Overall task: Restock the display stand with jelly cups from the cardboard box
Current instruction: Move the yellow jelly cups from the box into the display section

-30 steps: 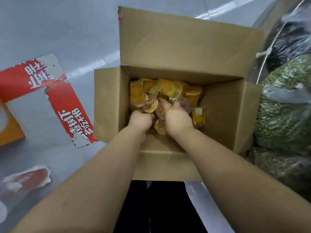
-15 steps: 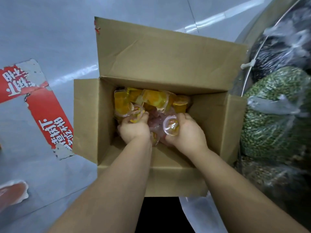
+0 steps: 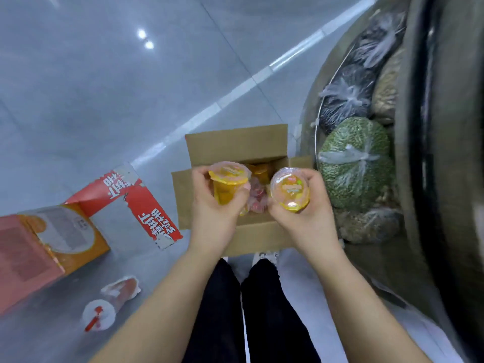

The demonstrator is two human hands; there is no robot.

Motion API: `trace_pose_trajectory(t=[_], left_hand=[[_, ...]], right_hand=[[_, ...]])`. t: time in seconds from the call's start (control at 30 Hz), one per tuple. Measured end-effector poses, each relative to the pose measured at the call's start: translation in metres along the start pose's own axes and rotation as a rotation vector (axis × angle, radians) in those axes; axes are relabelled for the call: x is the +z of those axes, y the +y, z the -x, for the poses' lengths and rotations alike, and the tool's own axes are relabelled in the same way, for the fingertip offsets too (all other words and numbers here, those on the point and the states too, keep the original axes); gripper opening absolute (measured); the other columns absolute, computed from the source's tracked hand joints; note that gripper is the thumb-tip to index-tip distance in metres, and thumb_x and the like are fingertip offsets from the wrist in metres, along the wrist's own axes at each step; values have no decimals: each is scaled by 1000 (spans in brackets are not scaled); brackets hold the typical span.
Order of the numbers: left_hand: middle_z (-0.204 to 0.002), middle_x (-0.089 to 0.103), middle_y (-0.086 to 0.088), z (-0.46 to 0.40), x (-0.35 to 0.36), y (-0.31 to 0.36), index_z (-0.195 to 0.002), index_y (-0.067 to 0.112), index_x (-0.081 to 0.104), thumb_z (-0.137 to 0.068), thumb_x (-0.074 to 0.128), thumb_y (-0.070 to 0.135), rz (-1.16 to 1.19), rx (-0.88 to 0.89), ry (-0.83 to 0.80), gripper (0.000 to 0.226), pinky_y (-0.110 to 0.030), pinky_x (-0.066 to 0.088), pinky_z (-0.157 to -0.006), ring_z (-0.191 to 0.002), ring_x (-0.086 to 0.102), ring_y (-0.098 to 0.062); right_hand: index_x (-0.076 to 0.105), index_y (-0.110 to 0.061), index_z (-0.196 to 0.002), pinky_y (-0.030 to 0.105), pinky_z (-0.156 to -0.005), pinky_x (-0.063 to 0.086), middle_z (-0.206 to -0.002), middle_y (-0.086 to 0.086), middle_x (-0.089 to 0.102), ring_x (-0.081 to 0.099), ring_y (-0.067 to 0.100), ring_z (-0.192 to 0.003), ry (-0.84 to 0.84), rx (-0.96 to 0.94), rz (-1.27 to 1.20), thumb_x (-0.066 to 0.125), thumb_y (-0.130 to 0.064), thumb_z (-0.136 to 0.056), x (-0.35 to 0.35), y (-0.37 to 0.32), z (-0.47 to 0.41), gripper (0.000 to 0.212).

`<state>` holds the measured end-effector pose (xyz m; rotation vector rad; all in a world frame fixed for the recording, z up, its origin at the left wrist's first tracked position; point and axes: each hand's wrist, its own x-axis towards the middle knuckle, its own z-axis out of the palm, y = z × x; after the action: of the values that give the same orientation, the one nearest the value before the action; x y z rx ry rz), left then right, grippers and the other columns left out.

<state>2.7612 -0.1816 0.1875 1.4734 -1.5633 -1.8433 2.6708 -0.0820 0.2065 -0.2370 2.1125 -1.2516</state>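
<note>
- Cardboard box (image 3: 235, 146) sits open on the grey floor (image 3: 104, 100), flaps out, with more yellow and reddish jelly cups (image 3: 258, 197) lying inside.
- Left hand (image 3: 213, 208) is raised above the box, its fingers curled round an orange jelly cup (image 3: 227, 183) with a clear lid.
- Right hand (image 3: 305, 205) grips a second orange jelly cup (image 3: 290, 189), its printed lid facing the camera.
- Just right of the box, a display stand (image 3: 408, 179) holds tied plastic bags: green beans (image 3: 353, 163), dark grains (image 3: 345, 98).
- An orange and red carton (image 3: 47, 247) lies at the left.
</note>
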Motion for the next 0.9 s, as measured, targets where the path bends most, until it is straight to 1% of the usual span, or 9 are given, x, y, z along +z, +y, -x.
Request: trace_pose_trajectory(t=[0.07,0.13,0.23,0.3,0.53,0.63,0.7,0.77,0.9], left_hand=[[-105,62,6,30,-2,61,-98,31,41,-68,68,37,-9,54,-96,41,-63,49,-78,-93,65,-34],[-102,62,13,62,0,121,-94,40,40,-66,67,39,-35,137,-163,39,-55,52,-81,-93,66,-22],[-94,62,28,105,10,199,-96,38,38,-66,71,29,-37,338,-268,46,-14,49,-77,-84,61,6],[-91,62,30,133,23,241,-99,34,39,-67,71,23,8,424,-365,46,-4,43,-70,-79,60,10],[-96,62,28,228,120,347,-102,29,49,-71,66,23,98,771,-719,36,-3,41,-77,-88,58,11],[-99,61,16,265,168,367,-98,46,53,-68,68,36,54,836,-779,35,-17,42,-86,-97,57,-4],[-101,57,20,285,196,379,-96,52,52,-67,68,43,-18,921,-789,34,-17,39,-90,-102,52,-8],[-102,57,20,296,219,390,-97,45,54,-66,68,46,-116,1009,-798,34,-16,38,-92,-105,49,-3],[-105,63,5,294,261,403,-107,24,58,-65,78,27,-309,988,-867,46,-43,43,-96,-105,56,-19]], right_hand=[[49,-34,-88,6,-69,42,-93,-8,63,59,-3,-79,37,-55,-40,71,-20,-57,-28,-59,28,40],[50,-39,-87,2,-63,41,-87,-19,65,60,-9,-75,87,-112,-66,72,-22,-57,-59,-115,59,41],[50,-47,-90,4,-62,44,-91,-23,64,62,-6,-75,164,-224,-89,72,-35,-55,-109,-186,106,44],[49,-48,-94,4,-64,44,-94,-23,63,62,-6,-77,218,-290,-89,70,-39,-56,-144,-218,136,45],[48,-50,-97,7,-64,46,-96,-25,64,64,-4,-81,539,-441,-28,73,-43,-56,-279,-272,216,49],[51,-41,-96,6,-63,45,-95,-24,64,62,-6,-81,668,-443,-4,77,-40,-60,-332,-268,242,44],[52,-37,-96,11,-68,48,-95,-20,65,63,-3,-84,752,-419,-34,80,-34,-63,-360,-263,253,44],[53,-35,-96,23,-75,50,-97,-13,65,63,4,-91,816,-370,-33,78,-36,-63,-380,-258,255,41],[53,-26,-95,38,-81,50,-98,-3,64,60,17,-95,896,-254,-35,77,-34,-68,-401,-248,239,36]])
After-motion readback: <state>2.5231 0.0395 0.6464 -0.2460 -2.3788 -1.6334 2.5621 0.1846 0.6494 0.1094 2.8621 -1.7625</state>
